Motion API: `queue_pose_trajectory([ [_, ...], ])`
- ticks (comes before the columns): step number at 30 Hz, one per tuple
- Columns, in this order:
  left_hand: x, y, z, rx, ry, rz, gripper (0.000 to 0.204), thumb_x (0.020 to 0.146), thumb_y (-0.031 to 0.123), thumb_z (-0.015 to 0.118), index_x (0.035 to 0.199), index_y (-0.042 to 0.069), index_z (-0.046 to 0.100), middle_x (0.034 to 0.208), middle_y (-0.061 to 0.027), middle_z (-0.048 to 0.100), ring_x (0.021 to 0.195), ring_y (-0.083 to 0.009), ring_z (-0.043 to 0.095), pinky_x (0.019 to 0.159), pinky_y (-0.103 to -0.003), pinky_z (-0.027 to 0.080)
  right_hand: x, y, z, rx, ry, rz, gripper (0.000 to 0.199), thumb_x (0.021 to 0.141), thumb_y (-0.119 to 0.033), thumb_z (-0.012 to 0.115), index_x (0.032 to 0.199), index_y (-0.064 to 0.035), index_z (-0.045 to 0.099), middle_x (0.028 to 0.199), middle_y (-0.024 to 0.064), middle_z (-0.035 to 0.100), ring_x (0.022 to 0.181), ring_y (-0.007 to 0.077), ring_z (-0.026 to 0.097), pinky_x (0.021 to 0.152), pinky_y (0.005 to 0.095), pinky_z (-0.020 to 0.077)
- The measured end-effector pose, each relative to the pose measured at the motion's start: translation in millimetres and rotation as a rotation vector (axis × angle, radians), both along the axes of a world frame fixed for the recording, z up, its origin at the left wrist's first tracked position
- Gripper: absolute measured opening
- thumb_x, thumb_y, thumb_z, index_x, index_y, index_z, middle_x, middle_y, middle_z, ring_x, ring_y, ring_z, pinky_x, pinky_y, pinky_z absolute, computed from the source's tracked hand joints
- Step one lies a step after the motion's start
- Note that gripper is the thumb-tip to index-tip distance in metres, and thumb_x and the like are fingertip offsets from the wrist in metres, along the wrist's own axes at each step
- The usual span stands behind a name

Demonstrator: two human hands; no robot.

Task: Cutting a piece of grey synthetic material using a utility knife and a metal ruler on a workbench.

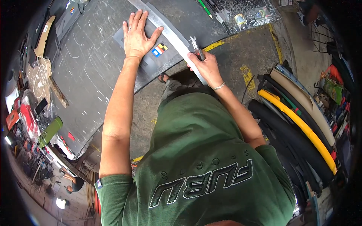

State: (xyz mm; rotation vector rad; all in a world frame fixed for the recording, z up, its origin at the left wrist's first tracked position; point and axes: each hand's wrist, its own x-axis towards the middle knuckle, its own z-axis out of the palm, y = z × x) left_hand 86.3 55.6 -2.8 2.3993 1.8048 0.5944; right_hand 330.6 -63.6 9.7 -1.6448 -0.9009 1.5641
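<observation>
Grey metal ruler (171,35) lies diagonal on dark sheet (151,62) near worktop (90,75) front edge; utility knife (197,48) upright at ruler's edge.

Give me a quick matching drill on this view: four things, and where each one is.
Things:
1. left hand
2. knife
3. yellow strip
4. green bottle

Places:
A. in the right hand
B. far left, among the clutter
C. flat on the grey sheet
D. right, among the stacked trims

Pairs: 1-C, 2-A, 3-D, 4-B
</observation>
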Motion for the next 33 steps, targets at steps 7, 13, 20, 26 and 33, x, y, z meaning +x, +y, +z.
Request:
queue_pose_trajectory([
  [7,1.8,-0.8,2.6,0.022,0.022,-0.003,0.088,0.084,0.067,0.071,0.149,0.011,0.053,0.159,-0.0096,0.046,0.153,-0.0311,0.033,0.125,-0.058,0.019,-1.4,2.3,0.0,-0.033,0.011,-0.019,0.032,0.096,-0.027,0.075,0.096,0.0042,0.070,0.077,0.0081,0.071,0.066,0.0144,0.071,0.059,0.0292,0.0570],
  [13,2.1,-0.9,3.7,0.019,0.022,0.000,0.089,0.082,0.065,0.074,0.149,0.010,0.054,0.158,-0.0097,0.048,0.152,-0.0309,0.034,0.125,-0.058,0.020,-0.5,2.5,-6.1,-0.042,-0.043,0.001,0.032,0.097,-0.028,0.075,0.097,0.0034,0.071,0.077,0.0085,0.072,0.065,0.0147,0.071,0.059,0.0292,0.0562],
  [20,1.9,-1.3,3.4,0.026,0.022,0.001,0.091,0.081,0.067,0.074,0.148,0.010,0.054,0.157,-0.0096,0.049,0.152,-0.0307,0.034,0.125,-0.057,0.020,0.6,0.6,-14.2,0.007,-0.069,0.017,0.029,0.097,-0.026,0.074,0.097,0.0033,0.071,0.076,0.0078,0.072,0.065,0.0144,0.071,0.059,0.0286,0.0557],
  [26,1.7,-1.2,3.8,0.016,0.035,0.001,0.092,0.081,0.069,0.073,0.148,0.010,0.054,0.158,-0.0103,0.048,0.153,-0.0307,0.034,0.125,-0.056,0.019,1.4,-0.8,-22.3,0.052,-0.075,0.009,0.028,0.097,-0.024,0.074,0.096,0.0035,0.071,0.075,0.0075,0.072,0.065,0.0140,0.071,0.059,0.0288,0.0558],
  [33,2.7,-1.1,4.4,0.019,0.024,-0.001,0.093,0.080,0.069,0.074,0.149,0.010,0.054,0.158,-0.0107,0.048,0.153,-0.0313,0.033,0.125,-0.056,0.019,3.1,-1.0,-22.3,0.019,-0.056,0.015,0.037,0.094,-0.032,0.073,0.100,0.0050,0.073,0.080,0.0127,0.075,0.068,0.0199,0.075,0.064,0.0328,0.0587],
])
